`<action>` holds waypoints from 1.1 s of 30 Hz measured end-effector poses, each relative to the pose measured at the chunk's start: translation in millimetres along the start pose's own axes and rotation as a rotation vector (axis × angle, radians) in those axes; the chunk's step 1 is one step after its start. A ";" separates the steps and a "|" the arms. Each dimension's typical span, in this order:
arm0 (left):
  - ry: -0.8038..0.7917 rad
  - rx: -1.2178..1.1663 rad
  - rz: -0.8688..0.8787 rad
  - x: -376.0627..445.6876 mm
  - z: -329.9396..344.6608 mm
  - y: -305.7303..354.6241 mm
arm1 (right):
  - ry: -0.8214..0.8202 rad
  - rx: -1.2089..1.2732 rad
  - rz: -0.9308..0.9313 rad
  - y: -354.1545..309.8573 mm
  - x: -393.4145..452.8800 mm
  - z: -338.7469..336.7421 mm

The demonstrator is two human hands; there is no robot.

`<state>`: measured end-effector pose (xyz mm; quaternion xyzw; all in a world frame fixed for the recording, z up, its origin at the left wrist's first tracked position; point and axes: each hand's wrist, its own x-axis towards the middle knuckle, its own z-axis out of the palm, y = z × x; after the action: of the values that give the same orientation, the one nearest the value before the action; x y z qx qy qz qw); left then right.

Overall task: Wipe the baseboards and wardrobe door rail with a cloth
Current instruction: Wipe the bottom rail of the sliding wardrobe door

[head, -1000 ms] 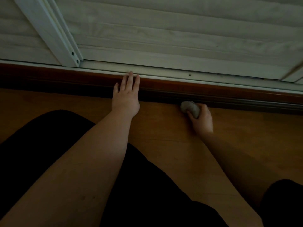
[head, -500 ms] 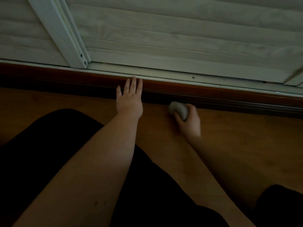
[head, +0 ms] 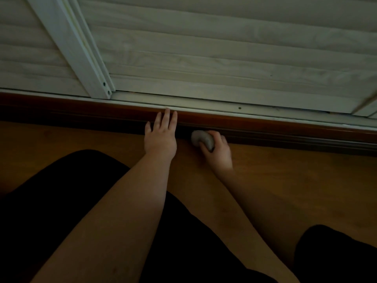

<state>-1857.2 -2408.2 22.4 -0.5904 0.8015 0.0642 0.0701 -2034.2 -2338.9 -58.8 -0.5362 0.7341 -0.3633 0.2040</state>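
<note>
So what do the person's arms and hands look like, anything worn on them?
Both forearms are bare, with no sleeves in view. The left hand and right hand show no gloves, rings or watch that the dim picture reveals. Dark clothing covers the legs below.

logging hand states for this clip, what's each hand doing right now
Left hand: open, straight fingers resting on the dark red-brown wooden baseboard.
Right hand: closed around a small balled-up grey cloth at the baseboard's foot.
</note>
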 end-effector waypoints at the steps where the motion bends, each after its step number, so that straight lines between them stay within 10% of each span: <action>1: 0.000 0.001 0.005 -0.5 -0.2 0.1 | 0.010 -0.012 0.008 10.1 -1.3 -14.0; 17: -0.029 0.033 -0.002 -1.9 -0.6 5.3 | 0.322 -0.121 0.327 97.1 -31.4 -157.9; 33: 0.016 0.027 0.011 -2.3 3.2 3.0 | 0.078 -0.141 -0.249 -48.8 15.6 11.2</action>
<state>-1859.3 -2404.5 19.7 -0.5855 0.8061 0.0492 0.0710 -2000.6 -2364.9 -28.0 -0.6216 0.6930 -0.3536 0.0906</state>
